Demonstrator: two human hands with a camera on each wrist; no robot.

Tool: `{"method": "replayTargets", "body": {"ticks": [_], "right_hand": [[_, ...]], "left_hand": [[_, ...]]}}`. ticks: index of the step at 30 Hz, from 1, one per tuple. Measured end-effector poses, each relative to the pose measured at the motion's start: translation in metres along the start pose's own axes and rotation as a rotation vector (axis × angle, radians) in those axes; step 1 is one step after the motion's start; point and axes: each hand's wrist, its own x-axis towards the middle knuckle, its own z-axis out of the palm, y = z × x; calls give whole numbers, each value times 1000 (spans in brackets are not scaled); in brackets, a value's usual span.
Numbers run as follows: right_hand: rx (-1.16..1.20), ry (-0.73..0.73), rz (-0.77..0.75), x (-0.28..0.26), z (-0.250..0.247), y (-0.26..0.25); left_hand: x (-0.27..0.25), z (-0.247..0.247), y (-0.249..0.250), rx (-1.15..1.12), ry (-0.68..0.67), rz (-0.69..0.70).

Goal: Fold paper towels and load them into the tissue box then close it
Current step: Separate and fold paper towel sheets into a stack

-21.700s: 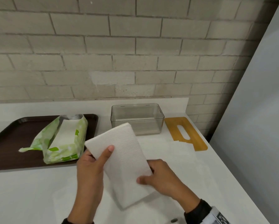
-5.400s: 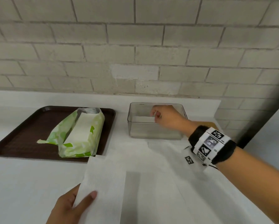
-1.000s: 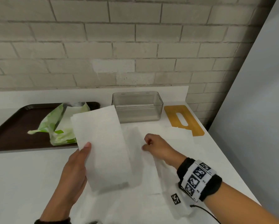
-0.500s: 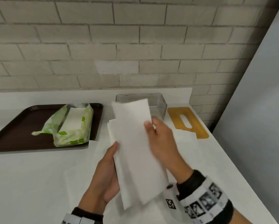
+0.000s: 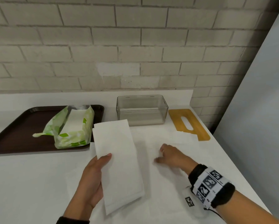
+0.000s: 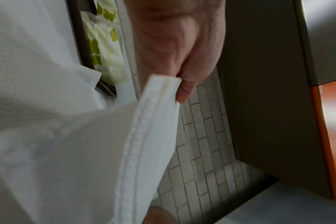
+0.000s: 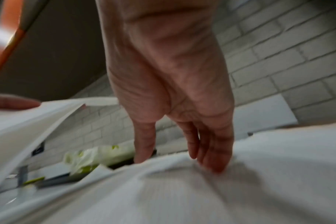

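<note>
My left hand (image 5: 103,160) holds a folded white paper towel (image 5: 119,164) upright over the counter, thumb on its front, fingers hidden behind it. In the left wrist view the thumb (image 6: 184,89) pinches the folded towel (image 6: 144,136) at its edge. My right hand (image 5: 167,155) rests with straight fingers on flat paper towel sheets (image 5: 180,138) spread on the counter. The right wrist view shows its fingertips (image 7: 215,165) touching a flat sheet (image 7: 182,194). The clear tissue box (image 5: 141,101) stands open at the back, a pale layer showing inside. Its wooden slotted lid (image 5: 195,125) lies to its right.
A dark brown tray (image 5: 14,130) at the left carries an opened green-and-white towel pack (image 5: 74,128). A brick wall runs behind the white counter (image 5: 22,183). A grey panel closes the right side, near the counter's right edge.
Half a second ago both hands held the folded towel up. The right hand has let go and dropped to the flat sheets on the right. The left hand alone holds the towel.
</note>
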Motion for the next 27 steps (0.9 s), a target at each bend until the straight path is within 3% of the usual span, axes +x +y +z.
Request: {"method": "replayTargets", "body": {"ticks": [4, 7, 10, 14, 16, 18, 21, 24, 27], "right_hand": [[-217, -28, 63, 8, 21, -7], [-172, 65, -20, 5, 19, -13], [232, 156, -190, -12, -6, -14], [1005, 99, -461, -54, -53, -30], [1164, 147, -548, -65, -65, -40], [1074, 343, -548, -64, -62, -49], [647, 648, -472, -51, -39, -55], [410, 676, -418, -49, -14, -56], [450, 602, -430, -50, -3, -51]], "left_hand": [[2, -8, 2, 24, 5, 28], [4, -10, 1, 34, 20, 44], [6, -9, 0, 15, 14, 40], [7, 3, -2, -16, 18, 0], [5, 13, -2, 1, -16, 0], [3, 24, -4, 26, -50, 8], [0, 39, -5, 43, -72, 15], [-1, 52, -7, 31, -108, 20], [-3, 58, -11, 114, -174, 86]]}}
